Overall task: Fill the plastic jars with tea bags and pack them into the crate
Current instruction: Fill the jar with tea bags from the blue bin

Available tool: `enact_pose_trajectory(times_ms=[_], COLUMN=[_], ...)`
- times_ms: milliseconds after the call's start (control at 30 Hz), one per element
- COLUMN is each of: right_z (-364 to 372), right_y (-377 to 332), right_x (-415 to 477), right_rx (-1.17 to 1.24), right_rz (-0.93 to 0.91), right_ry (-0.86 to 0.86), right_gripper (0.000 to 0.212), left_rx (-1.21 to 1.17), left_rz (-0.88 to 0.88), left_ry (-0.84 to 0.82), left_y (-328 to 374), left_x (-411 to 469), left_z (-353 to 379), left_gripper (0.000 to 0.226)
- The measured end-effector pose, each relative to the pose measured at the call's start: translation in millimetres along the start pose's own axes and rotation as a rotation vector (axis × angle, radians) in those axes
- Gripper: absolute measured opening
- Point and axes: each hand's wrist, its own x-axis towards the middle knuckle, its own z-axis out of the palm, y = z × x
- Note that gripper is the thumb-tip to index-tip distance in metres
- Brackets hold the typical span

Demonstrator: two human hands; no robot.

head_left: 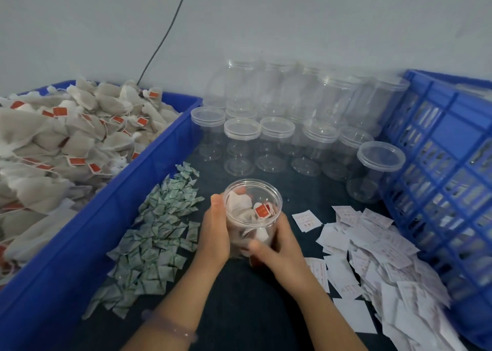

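I held one jar (253,212) just below the middle of the frame, over the dark table. My left hand (214,233) was wrapped round its left side and my right hand (277,247) gripped its lower right, thumb across the front, so both sets of fingers were curled on it.

The jar was clear plastic, lidless and tilted a little toward me. It held only a few tea bags, one red tag showing near the rim, and I'd judge it was well short of full.

Most of the work looked undone. The bin (149,180) at the left was heaped with tea bags (66,138). A cluster of empty jars (266,138) stood at the upper middle, those in front with lids on.

The crate (439,177) filled the right edge. Pale shapes showed through its slots, but I couldn't tell whether they were packed jars.

Green sachets (159,231) lay left of my hands and white slips (372,244) right of them. I'd guess both go into each jar before its lid.
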Motion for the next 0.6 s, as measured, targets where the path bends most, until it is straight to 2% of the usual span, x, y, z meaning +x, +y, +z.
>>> enact_pose_trajectory(times_ms=[67, 133, 200, 233, 300, 400, 500, 600], right_z=[-4, -6, -10, -12, -19, -21, -11, -12], right_y=[2, 3, 3, 1, -1, -2, 3, 7], right_x=[5, 14, 27, 35, 55, 78, 80, 75], right_rx=[0.205, 0.284, 0.038, -0.120, -0.325, -0.557, -0.827, -0.729], right_rz=[0.071, 0.154, 0.161, 0.164, 0.213, 0.359, 0.336, 0.312], right_ry=[0.058, 0.295, 0.495, 0.520, 0.462, 0.376, 0.335, 0.333], right_gripper=[0.071, 0.057, 0.026, 0.018, 0.026, 0.059, 0.056, 0.062], left_rx=[-0.020, -0.016, 0.028, 0.035, 0.009, -0.090, -0.104, -0.116], left_rz=[0.000, 0.010, 0.015, 0.011, 0.017, -0.014, -0.025, -0.032], left_ry=[0.060, 0.098, 0.097, 0.091, 0.075, 0.055, 0.020, 0.005], left_y=[-3, -4, -4, -3, -1, -5, -11, -11], left_x=[4, 8, 11, 11, 12, 15, 16, 16], left_z=[2, 2, -1, -2, -6, -8, -10, -11], left_gripper=[0.074, 0.074, 0.089, 0.094, 0.093, 0.078, 0.075, 0.077])
